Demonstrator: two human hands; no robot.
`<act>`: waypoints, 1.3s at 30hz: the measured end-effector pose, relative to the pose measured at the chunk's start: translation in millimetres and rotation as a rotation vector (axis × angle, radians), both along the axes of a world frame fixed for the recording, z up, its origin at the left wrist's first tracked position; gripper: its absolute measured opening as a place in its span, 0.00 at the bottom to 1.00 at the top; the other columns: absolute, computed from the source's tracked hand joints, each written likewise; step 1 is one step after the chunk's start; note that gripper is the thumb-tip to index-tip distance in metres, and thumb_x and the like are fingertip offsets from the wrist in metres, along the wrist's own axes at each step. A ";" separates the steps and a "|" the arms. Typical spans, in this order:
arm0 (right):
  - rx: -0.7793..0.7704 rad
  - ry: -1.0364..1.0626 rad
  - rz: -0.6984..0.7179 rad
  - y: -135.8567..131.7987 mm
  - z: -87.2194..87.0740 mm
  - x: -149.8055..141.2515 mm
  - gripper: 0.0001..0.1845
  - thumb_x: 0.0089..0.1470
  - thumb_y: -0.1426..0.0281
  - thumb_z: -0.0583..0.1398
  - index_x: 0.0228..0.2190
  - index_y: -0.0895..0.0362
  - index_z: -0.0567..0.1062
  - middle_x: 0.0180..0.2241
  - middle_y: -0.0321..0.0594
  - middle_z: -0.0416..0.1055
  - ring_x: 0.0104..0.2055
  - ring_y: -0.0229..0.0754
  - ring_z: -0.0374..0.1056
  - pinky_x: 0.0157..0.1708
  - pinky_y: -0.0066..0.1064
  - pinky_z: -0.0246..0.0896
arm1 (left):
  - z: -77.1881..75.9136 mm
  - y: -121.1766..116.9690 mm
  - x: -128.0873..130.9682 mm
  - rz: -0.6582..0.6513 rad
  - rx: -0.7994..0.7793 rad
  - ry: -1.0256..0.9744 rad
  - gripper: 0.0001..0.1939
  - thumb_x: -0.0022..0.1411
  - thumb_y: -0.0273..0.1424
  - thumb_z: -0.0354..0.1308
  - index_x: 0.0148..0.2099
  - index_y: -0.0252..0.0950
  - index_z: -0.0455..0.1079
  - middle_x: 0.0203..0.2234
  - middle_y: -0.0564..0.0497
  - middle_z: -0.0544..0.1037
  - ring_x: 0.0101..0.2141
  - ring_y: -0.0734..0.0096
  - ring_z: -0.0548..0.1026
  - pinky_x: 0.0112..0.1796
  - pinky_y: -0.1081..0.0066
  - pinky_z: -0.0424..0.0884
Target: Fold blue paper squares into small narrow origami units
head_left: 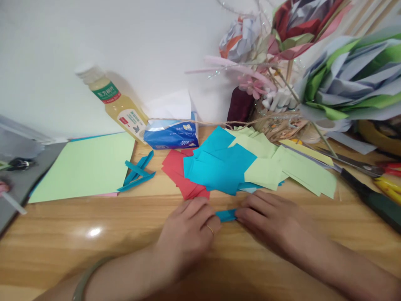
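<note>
While my left hand (192,228) grips one end of a narrow blue paper strip (227,215), my right hand (271,213) pinches the other, its middle showing between them at the wooden tabletop (125,234). Just beyond, blue squares (219,165) overlap red pieces (175,167) and pale green pieces (265,171).

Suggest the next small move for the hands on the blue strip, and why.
I'd probably run the right hand along the blue strip toward the left hand, pressing it flat: the hands have its opposite ends, its middle lies uncovered between them, and narrow blue pieces of similar look lie off to the left.
</note>
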State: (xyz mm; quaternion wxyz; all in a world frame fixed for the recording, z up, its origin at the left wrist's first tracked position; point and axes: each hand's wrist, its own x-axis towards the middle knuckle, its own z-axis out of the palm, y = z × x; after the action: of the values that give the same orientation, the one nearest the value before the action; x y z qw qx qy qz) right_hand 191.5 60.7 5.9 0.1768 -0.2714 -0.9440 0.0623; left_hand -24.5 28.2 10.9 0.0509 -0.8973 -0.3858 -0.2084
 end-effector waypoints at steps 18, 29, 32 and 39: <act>-0.133 0.078 -0.222 1.6 -12.1 0.9 0.07 0.59 0.70 0.51 0.34 0.57 0.69 0.33 0.43 0.68 0.35 0.45 0.66 0.32 0.38 0.64 | -1.7 12.8 -1.5 0.154 -0.441 -0.183 0.02 0.58 0.24 0.57 0.36 0.35 0.68 0.32 0.49 0.72 0.35 0.63 0.67 0.34 0.64 0.67; -0.184 0.111 -0.193 -5.5 4.2 1.7 0.07 0.55 0.75 0.51 0.27 0.55 0.65 0.27 0.39 0.66 0.30 0.42 0.65 0.27 0.32 0.62 | -2.5 9.8 -3.1 0.050 -0.394 -0.230 0.04 0.60 0.28 0.57 0.33 0.34 0.65 0.30 0.50 0.72 0.34 0.66 0.67 0.34 0.67 0.68; -0.208 0.175 -0.160 -5.6 6.1 2.0 0.10 0.58 0.76 0.49 0.27 0.55 0.65 0.26 0.38 0.66 0.28 0.39 0.63 0.26 0.30 0.60 | -2.6 10.1 -4.0 0.008 -0.343 -0.274 0.06 0.63 0.26 0.53 0.31 0.35 0.65 0.26 0.52 0.72 0.31 0.69 0.68 0.32 0.71 0.67; -0.335 0.211 -0.085 0.4 2.5 9.1 0.10 0.58 0.78 0.51 0.34 0.55 0.70 0.33 0.39 0.68 0.36 0.39 0.65 0.33 0.31 0.62 | -9.5 5.0 -0.5 -0.042 -0.031 -0.139 0.13 0.69 0.27 0.44 0.36 0.37 0.70 0.23 0.54 0.71 0.30 0.71 0.67 0.31 0.73 0.66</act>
State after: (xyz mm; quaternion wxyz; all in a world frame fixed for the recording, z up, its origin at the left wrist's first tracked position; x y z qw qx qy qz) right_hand 200.6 61.1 8.4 0.2295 -0.3285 -0.8845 0.2389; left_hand -25.0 33.2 1.4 0.0054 -0.8891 -0.3729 -0.2653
